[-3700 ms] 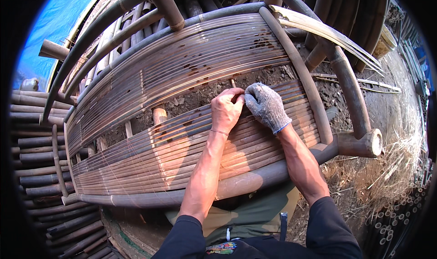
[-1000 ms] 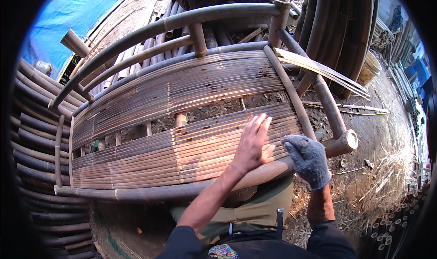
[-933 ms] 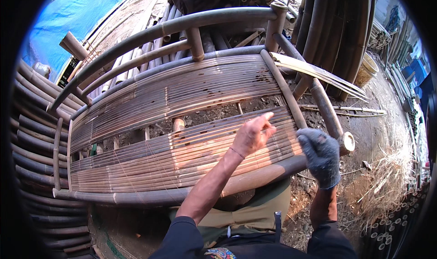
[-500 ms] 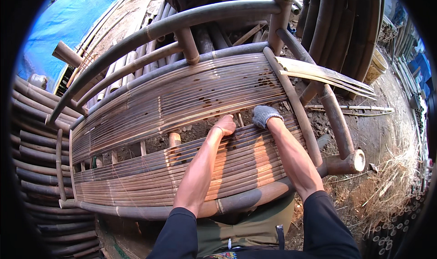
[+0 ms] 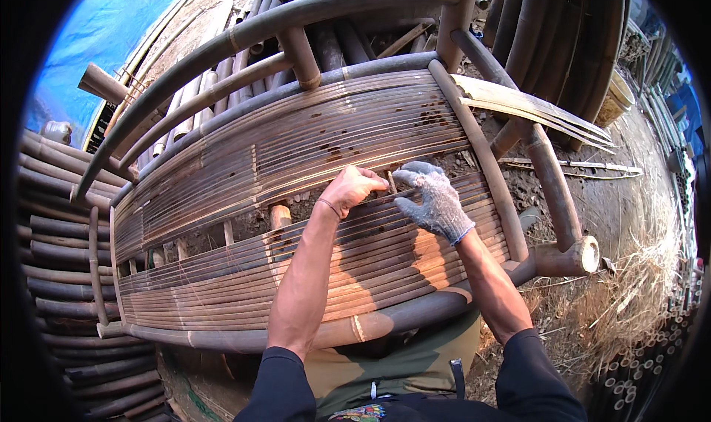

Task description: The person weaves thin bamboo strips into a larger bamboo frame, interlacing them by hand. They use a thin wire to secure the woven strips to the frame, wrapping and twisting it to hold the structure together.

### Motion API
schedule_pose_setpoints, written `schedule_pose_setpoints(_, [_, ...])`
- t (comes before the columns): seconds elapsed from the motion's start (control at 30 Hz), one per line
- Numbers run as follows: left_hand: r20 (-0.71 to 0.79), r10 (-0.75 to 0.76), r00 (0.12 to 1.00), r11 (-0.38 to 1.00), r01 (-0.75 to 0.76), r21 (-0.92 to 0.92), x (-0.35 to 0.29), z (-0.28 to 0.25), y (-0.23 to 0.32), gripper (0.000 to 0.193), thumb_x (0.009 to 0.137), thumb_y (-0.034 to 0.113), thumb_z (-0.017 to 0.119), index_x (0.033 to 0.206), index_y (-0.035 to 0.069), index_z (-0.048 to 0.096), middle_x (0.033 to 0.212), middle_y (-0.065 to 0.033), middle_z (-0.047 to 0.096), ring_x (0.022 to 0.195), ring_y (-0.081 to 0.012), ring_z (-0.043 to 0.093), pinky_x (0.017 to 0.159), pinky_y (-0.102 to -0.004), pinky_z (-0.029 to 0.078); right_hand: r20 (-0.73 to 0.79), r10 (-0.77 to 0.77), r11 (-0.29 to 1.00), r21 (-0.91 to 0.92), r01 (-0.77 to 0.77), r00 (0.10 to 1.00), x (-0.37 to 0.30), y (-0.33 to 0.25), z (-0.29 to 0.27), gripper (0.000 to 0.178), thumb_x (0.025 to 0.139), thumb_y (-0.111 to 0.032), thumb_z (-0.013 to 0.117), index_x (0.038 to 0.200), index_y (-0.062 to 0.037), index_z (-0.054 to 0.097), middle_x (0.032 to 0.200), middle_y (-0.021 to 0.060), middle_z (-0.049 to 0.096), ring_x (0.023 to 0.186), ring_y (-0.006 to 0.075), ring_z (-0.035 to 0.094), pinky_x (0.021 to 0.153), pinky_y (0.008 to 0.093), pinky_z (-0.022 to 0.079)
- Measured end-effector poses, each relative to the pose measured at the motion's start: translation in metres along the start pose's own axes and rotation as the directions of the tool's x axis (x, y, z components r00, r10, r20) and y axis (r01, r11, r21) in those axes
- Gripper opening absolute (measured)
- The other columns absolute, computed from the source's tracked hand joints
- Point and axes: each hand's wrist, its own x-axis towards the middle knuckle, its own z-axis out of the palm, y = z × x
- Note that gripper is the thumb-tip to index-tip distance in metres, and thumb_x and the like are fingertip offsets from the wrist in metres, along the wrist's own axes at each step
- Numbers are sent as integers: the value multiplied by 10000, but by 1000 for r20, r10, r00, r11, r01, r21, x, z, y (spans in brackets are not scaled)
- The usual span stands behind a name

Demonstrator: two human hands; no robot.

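Observation:
A bamboo bench seat (image 5: 311,296) lies across my front, its thin slats split by a long open gap. My bare left hand (image 5: 352,189) is over the right part of the gap, its fingers pinched together; whatever they hold, if anything, is hidden. My right hand (image 5: 437,202), in a grey knitted glove, is open just to the right, thumb and fingers spread with nothing seen between them. A small upright stick (image 5: 392,183) stands in the gap between both hands. Further left, a round bamboo crosspiece (image 5: 280,217) shows in the gap.
A curved bamboo backrest rail (image 5: 326,3) rises along the far side. Loose split bamboo strips (image 5: 533,107) stick out over the right-hand frame. Bamboo poles (image 5: 67,288) are stacked at left, a blue tarp (image 5: 104,37) lies far left, and dry straw (image 5: 637,274) covers ground at right.
My right hand has drawn back from the far slats and turned, its fingers now spread apart. My left hand has shifted slightly left and up, its fingers pinched. The view has moved slightly.

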Motion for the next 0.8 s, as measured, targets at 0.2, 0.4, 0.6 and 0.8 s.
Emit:
schedule_pose_setpoints(0.2, [-119,96,988,992,-105,-66,6,18,-23,276,870,263,754,925,-8,753,955,-83,736,952,-163,638,851,-327,486,-204,192,960,240,-141,960,-44,-21,-35,72,891,-118,695,910,-51,710,868,88,673,827,254,641,789,369,501])
schedule_pose_setpoints(0.4, [-203,-40,978,755,163,636,-4,47,-24,455,1022,435,400,1056,107,713,1131,-166,698,1115,-387,614,964,-536,387,-494,595,795,480,-372,634,-156,-36,-146,166,969,-48,554,909,27,689,865,56,662,815,137,591,769,291,485])
schedule_pose_setpoints(0.6, [-180,69,981,751,67,657,-6,47,-45,417,1033,426,419,972,149,724,918,-109,727,988,-335,654,914,-504,329,-325,591,510,-559,-654,738,-165,-15,-135,709,849,-229,732,1438,1,411,1365,240,517,1204,410,535,1008,462,454])
schedule_pose_setpoints(0.8, [-221,86,972,710,96,697,-8,50,-43,393,1033,414,399,1051,194,724,1024,-96,732,1054,-328,649,934,-534,307,-41,283,854,-443,-271,958,-50,-18,-14,581,824,-367,737,1292,-64,573,1283,177,573,1192,361,535,1001,458,438])
